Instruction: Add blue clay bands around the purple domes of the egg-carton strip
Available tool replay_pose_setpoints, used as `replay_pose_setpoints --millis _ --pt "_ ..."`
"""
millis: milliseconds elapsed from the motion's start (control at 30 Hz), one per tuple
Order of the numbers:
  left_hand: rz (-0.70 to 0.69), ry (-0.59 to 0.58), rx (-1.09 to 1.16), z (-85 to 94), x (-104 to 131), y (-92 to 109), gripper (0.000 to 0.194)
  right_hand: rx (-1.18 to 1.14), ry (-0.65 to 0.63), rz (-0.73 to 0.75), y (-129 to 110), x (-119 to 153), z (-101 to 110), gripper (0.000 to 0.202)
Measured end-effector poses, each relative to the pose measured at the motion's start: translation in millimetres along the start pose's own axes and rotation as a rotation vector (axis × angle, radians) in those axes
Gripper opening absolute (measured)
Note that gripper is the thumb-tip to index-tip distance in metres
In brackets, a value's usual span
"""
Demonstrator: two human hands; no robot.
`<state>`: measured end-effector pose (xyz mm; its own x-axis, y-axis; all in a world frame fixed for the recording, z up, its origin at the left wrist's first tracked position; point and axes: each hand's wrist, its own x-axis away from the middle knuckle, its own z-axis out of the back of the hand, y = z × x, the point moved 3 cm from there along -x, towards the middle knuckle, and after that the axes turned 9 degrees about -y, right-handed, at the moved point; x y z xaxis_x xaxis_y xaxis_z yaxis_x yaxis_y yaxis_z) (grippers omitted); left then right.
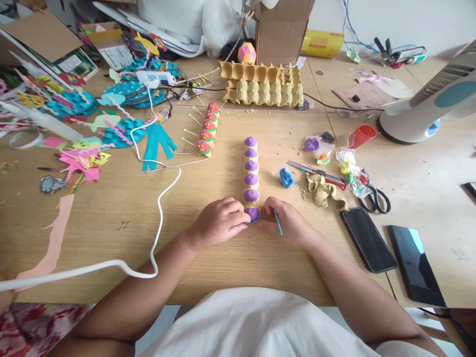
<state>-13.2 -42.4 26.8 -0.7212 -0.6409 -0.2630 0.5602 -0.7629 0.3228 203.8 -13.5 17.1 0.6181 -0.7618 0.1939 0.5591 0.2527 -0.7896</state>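
Cardboard egg-carton strip with purple clay domes: on counter, long axis running straight away from body, near end between hands. Left hand nearer, fingers bunched against near end; grip cannot be told. Right hand just right, pinching thin blue strand.

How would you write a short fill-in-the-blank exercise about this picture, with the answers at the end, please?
1. The left hand is at the near end of a strip with exactly ____ purple caps.
2. The thin piece sticking out of the right hand is ____ in colour.
3. The scissors have ____ handles.
4. The ball behind the egg trays is yellow and ____.

Missing words: six; blue; black; pink.
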Motion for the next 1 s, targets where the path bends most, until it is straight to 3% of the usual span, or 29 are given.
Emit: replay_pose_setpoints --millis 333,467,700,1000 --pt "0.04 0.004 0.042 -0.1 -2 -4 0.008 -0.218 -0.002 -0.001 3 -3 -10 0.04" --pt "0.051 0.006 0.134 1.2 -3 -5 0.007 -0.414 -0.009 -0.001 8 -4 -14 0.046" --pt "0.056 0.138 0.225 5.1 -5 -7 0.006 -0.89 0.012 -0.046 3 -5 -18 0.057" --pt "0.118 0.245 0.326 5.0 -3 -8 0.009 -1.094 -0.009 -0.156 -6 -3 -20 0.058"
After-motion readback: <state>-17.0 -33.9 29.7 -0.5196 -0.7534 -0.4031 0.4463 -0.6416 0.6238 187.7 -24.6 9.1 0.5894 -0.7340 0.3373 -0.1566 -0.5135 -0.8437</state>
